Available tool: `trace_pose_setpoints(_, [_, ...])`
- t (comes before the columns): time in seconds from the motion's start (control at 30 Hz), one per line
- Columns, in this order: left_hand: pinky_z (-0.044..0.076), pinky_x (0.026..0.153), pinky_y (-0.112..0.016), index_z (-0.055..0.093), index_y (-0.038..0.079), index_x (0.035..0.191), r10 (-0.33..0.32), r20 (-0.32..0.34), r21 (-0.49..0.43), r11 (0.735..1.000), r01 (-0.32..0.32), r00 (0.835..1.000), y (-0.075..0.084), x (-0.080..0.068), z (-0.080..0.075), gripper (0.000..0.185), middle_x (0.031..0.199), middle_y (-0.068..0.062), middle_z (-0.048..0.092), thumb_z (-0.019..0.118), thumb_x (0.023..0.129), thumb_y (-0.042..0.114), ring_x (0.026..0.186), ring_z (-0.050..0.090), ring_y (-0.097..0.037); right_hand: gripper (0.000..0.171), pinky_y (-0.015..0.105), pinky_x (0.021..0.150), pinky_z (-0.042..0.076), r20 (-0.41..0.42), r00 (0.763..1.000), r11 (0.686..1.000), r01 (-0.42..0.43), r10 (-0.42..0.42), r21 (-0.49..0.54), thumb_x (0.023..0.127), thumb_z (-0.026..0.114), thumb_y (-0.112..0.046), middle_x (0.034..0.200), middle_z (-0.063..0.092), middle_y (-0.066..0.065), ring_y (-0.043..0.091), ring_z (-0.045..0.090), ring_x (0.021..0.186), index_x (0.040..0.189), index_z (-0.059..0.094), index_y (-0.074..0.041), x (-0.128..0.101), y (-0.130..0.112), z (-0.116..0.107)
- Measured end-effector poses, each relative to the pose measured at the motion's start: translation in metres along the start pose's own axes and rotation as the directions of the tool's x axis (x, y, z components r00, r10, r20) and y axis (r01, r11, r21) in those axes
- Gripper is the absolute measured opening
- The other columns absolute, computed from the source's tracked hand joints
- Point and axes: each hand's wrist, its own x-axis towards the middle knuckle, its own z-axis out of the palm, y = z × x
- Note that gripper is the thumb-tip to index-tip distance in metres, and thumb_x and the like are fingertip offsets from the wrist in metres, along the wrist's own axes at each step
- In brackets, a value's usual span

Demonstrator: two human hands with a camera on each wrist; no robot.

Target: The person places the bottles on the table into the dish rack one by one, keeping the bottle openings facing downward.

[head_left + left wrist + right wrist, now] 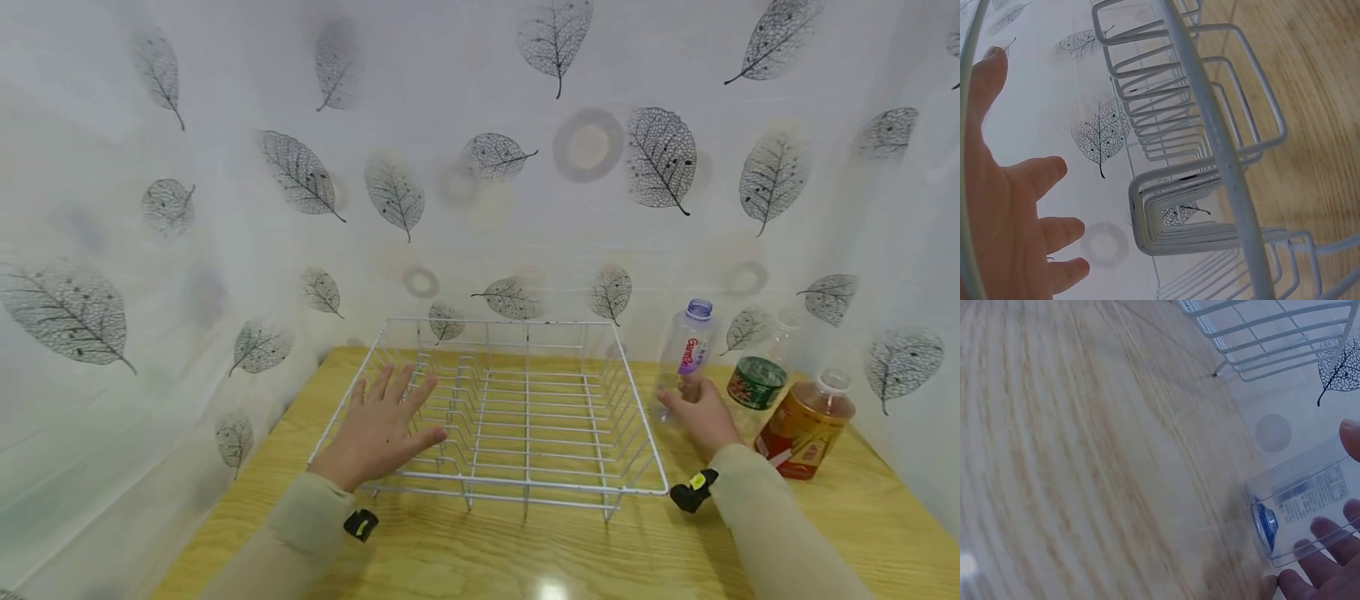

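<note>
My right hand (703, 415) grips the lower part of a clear plastic bottle (686, 350) that has a purple neck and a red-and-white label, and no cap shows on it. In the right wrist view, the thumb and fingers lie on opposite sides of the bottle (1310, 494), whose base is close to the tabletop. My left hand (386, 429) is spread flat, palm down, over the left side of a white wire dish rack (527, 392). Beside that hand, the left wrist view shows the rack's wire dividers (1172, 206).
To the right stand a clear bottle with a green label (757, 383) and a bottle with an orange-red label (806, 425). All rest on a wooden table (465, 550). A pale curtain with leaf prints (663, 158) surrounds the table's back and sides.
</note>
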Motion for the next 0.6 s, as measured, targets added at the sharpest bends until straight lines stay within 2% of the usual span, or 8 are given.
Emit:
trace_pose_setpoints(0.17, [0.005,0.114,-0.072,0.027,0.025,0.163,0.010,-0.001,0.006,1.000,-0.010,1.000,0.000,0.000,0.000,0.083,0.167,-0.016,0.015,0.043,0.096,0.073,0.151,0.008,-0.044,0.102,0.062,0.115,0.025,0.002,1.000,1.000,0.016,-0.016,0.004,0.097,0.059,-0.058,0.159,0.024,0.031,0.048,0.025,0.145,0.159,0.011,0.006,-0.006,-0.004,-0.002])
trace_pose_setpoints(0.27, [0.005,0.115,-0.072,0.027,0.025,0.163,0.013,-0.001,0.010,1.000,-0.013,1.000,0.000,-0.001,0.000,0.083,0.167,-0.017,0.015,0.042,0.096,0.073,0.151,0.008,-0.043,0.102,0.063,0.114,0.026,0.002,0.999,0.999,0.032,-0.032,-0.037,0.096,0.057,-0.061,0.157,0.026,0.032,0.049,0.027,0.143,0.157,0.014,0.008,-0.010,-0.007,-0.005])
trace_pose_setpoints(0.43, [0.004,0.115,-0.071,0.028,0.023,0.162,0.021,-0.011,0.012,1.000,-0.020,1.000,0.000,-0.001,-0.001,0.082,0.166,-0.018,0.017,0.046,0.097,0.069,0.151,0.009,-0.044,0.096,0.063,0.112,0.030,0.019,0.995,0.990,0.103,-0.101,-0.093,0.098,0.057,-0.058,0.156,0.031,0.033,0.050,0.031,0.141,0.155,0.019,0.009,-0.021,-0.020,-0.013])
trace_pose_setpoints(0.6, [0.006,0.115,-0.071,0.027,0.023,0.162,0.037,-0.019,0.042,0.998,-0.036,0.999,0.000,0.001,-0.005,0.084,0.166,-0.017,0.017,0.046,0.096,0.070,0.151,0.011,-0.045,0.086,0.062,0.106,0.039,0.034,0.981,0.976,0.194,-0.192,-0.102,0.101,0.058,-0.049,0.152,0.036,0.033,0.049,0.037,0.137,0.153,0.024,0.009,-0.032,-0.042,-0.022])
